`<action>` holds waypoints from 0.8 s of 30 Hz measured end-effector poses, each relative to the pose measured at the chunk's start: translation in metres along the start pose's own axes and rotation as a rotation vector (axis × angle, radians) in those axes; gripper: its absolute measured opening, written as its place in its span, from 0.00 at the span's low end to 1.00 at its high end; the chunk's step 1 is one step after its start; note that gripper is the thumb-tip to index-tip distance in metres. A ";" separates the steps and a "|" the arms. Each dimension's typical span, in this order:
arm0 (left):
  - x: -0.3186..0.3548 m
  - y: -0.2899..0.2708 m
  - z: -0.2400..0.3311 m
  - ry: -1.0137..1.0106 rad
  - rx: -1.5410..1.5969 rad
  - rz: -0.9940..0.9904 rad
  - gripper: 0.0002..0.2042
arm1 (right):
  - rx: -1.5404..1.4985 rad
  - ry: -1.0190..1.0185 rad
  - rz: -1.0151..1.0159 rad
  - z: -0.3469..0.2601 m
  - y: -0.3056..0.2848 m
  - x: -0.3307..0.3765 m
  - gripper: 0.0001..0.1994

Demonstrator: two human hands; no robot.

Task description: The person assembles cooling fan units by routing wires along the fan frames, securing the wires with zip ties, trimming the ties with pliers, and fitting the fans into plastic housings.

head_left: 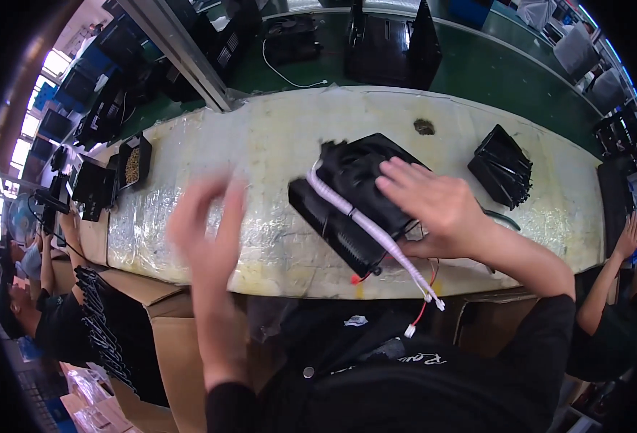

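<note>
A black plastic fan unit (365, 169), with a round fan-like part on top, rests tilted on the padded table in front of me. My right hand (441, 209) grips its right side, fingers stretched over the top and thumb low at the near edge. Across the unit runs a white-wrapped cable bundle (365, 222), ending in small white connectors near the table's front edge. A ribbed black part (336, 227) forms the unit's left side. To the left, apart from it, my left hand (207, 224) is raised and motion-blurred; thumb and fingers look spread, with nothing visible between them.
Stacked black plastic pieces (502, 166) lie on the right of the table (261, 137). A black bin of small brass-coloured parts (132, 164) is at the far left. Behind runs a green conveyor (470, 61) carrying black housings; a metal post (181, 54) rises there. Co-workers flank me.
</note>
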State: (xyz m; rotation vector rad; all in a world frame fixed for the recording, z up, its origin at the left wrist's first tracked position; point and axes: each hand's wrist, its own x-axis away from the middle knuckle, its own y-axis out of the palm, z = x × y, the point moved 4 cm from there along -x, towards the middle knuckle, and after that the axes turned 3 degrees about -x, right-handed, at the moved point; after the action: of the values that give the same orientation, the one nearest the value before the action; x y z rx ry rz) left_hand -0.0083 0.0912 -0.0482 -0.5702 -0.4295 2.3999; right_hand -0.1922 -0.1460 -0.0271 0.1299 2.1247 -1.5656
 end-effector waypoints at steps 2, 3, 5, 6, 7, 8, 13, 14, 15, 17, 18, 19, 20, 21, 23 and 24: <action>-0.133 0.067 0.021 0.138 -0.140 0.185 0.25 | -0.274 0.177 0.160 0.009 -0.022 0.011 0.37; -0.182 0.101 0.005 0.281 -0.401 0.228 0.37 | -0.326 0.279 0.216 0.006 -0.033 0.019 0.37; -0.254 0.169 -0.040 0.239 -0.548 0.175 0.37 | -0.623 0.582 0.426 0.009 -0.042 0.048 0.36; -0.270 0.189 -0.047 0.181 -0.545 0.136 0.33 | -0.878 0.762 0.582 0.016 -0.035 0.066 0.35; -0.286 0.202 -0.050 0.195 -0.526 0.128 0.33 | -0.945 0.674 0.881 0.015 -0.040 0.077 0.38; -0.301 0.207 -0.053 0.207 -0.540 0.084 0.27 | -1.031 0.844 0.992 0.016 -0.038 0.111 0.37; -0.315 0.203 -0.008 0.459 -0.605 0.087 0.16 | -1.655 0.615 1.128 0.001 -0.036 0.165 0.40; -0.309 0.200 0.015 0.463 -0.596 0.084 0.16 | -1.696 0.540 1.100 -0.005 -0.033 0.175 0.41; -0.295 0.202 0.042 0.571 -0.700 0.061 0.15 | -1.725 0.523 1.175 -0.010 -0.029 0.185 0.42; -0.265 0.189 0.073 0.662 -0.820 0.046 0.14 | -1.775 0.507 1.230 -0.023 -0.025 0.192 0.42; -0.255 0.179 0.083 0.652 -0.860 0.122 0.14 | -1.757 0.553 1.259 -0.030 -0.023 0.189 0.43; -0.243 0.168 0.088 0.638 -0.901 0.201 0.15 | -1.739 0.600 1.284 -0.038 -0.021 0.187 0.44; -0.233 0.156 0.086 0.627 -0.911 0.204 0.15 | -1.751 0.603 1.271 -0.045 -0.022 0.182 0.44; -0.219 0.143 0.086 0.726 -1.059 0.290 0.10 | -1.831 0.546 1.217 -0.054 -0.024 0.174 0.42; -0.176 0.123 0.100 0.748 -1.072 0.329 0.14 | -1.906 0.495 1.175 -0.069 -0.024 0.178 0.40; -0.148 0.115 0.109 0.642 -0.911 0.228 0.17 | -1.903 0.512 1.183 -0.076 -0.027 0.185 0.40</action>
State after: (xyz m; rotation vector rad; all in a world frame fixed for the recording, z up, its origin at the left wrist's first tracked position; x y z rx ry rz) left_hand -0.0154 -0.1076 0.0384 -1.7850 -1.1996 1.9402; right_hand -0.3887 -0.1241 -0.0689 0.8600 2.1268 1.3059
